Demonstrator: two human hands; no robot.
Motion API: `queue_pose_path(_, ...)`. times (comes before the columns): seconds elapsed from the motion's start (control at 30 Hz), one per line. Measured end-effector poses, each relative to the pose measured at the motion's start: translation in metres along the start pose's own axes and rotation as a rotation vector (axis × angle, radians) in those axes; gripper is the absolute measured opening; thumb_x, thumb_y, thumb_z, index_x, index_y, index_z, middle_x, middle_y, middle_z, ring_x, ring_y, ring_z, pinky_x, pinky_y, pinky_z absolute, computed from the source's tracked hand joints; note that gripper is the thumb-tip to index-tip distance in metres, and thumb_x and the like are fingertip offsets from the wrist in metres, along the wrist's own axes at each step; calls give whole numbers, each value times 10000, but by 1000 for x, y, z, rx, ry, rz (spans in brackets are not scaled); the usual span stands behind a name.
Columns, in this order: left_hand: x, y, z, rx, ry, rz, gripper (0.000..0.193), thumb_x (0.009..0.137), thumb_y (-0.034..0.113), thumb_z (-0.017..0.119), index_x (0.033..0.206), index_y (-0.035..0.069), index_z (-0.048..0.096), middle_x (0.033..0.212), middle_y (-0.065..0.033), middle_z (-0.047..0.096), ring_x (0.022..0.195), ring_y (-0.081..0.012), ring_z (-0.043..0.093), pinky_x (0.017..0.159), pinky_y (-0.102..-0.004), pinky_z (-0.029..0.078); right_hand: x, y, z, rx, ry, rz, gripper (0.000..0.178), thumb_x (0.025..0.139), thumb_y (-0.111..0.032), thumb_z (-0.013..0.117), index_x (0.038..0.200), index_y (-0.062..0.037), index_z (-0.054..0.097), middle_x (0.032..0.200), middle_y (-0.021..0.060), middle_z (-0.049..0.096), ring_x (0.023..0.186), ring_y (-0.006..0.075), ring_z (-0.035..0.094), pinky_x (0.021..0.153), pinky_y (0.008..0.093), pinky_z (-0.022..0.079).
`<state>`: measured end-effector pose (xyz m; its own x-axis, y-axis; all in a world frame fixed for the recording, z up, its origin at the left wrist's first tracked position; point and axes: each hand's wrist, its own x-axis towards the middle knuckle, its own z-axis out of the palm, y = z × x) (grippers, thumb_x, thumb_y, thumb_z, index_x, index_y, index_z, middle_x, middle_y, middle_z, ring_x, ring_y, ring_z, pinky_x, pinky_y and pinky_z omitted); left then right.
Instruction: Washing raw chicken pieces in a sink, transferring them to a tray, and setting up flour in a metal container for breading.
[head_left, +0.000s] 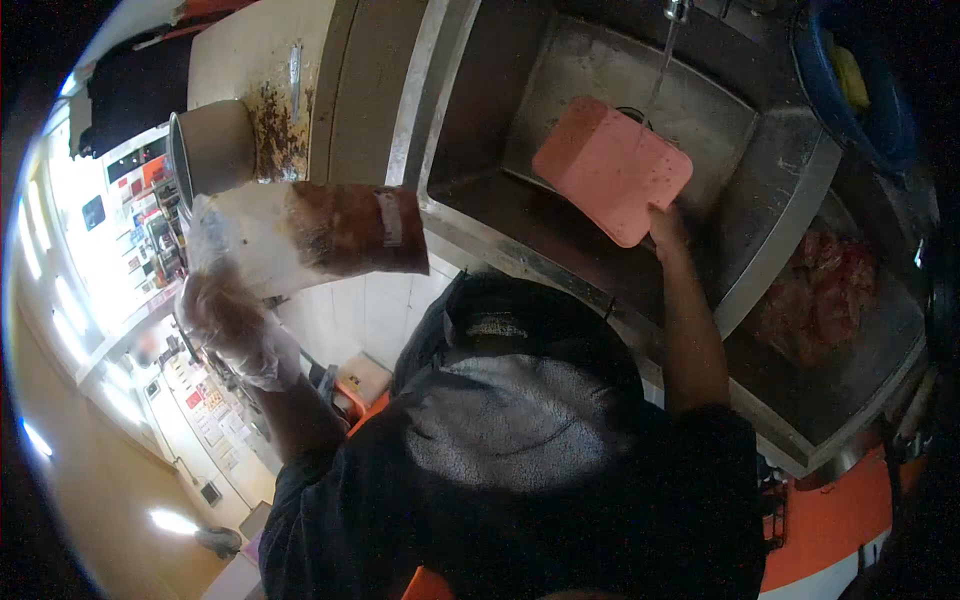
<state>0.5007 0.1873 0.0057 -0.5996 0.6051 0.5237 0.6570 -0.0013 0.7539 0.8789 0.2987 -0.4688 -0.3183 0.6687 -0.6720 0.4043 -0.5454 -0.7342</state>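
Note:
My right hand (668, 232), bare, grips the near right corner of a pink, flat, round-cornered plastic tray (600, 165), whose exact kind I cannot tell. Water from a tap (678, 10) runs down onto it, inside the metal sink (545, 95). On the left, my left hand (235, 325) wears a clear, loose plastic glove. Its fingers close round the end of a transparent plastic bag (355, 230). Brown contents fill the bag's far end, beside the sink's left edge. The glove and bag partly hide the left fingers.
Red, wrapped-looking pieces (820, 295) lie in the right-hand sink basin. A blue tub (850, 100) with something yellow in it stands at the upper right. Left of the sink are a pot (215, 155) and a stained panel (285, 120). The sink's metal divider (785, 230) separates the basins.

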Motion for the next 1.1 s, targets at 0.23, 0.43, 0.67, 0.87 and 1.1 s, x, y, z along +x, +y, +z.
queue_pose_path(0.23,-1,-1,64,23,-168,129,288,892,258,526,1041,11,527,928,-111,595,827,-198,582,718,-301,491,65,84,0,-494,486,283,514,843,-251,571,1258,15,427,1218,138,505,1105,243,490,919,342,382)
queue_pose_path(0.43,-1,8,97,447,-366,485,218,845,185,448,846,7,574,807,-128,607,722,-255,590,658,-335,475,-5,-156,87,354,-571,25,626,849,-538,483,1223,-36,465,1122,117,529,1005,255,519,890,386,404)
queue_pose_path(0.67,-14,-15,176,160,-529,666,212,854,222,449,875,18,502,657,-112,524,566,-280,519,495,-367,407,-32,-210,105,1507,-723,191,754,821,-674,365,1316,-106,358,1273,119,440,1131,286,475,898,503,426)
queue_pose_path(0.87,-37,-74,242,-180,-604,-221,295,854,219,484,620,39,475,553,6,445,439,-93,404,379,-282,317,-31,-178,33,1294,-150,49,615,896,-560,341,1295,-94,373,1205,112,499,1074,284,519,851,453,472)
queue_pose_path(1.1,-94,-173,310,-416,-688,-761,178,858,212,515,785,65,582,644,-7,534,564,-120,501,484,-276,409,-32,-152,3,712,529,86,555,927,-465,375,1257,-21,423,1237,140,492,1093,272,507,891,414,426)
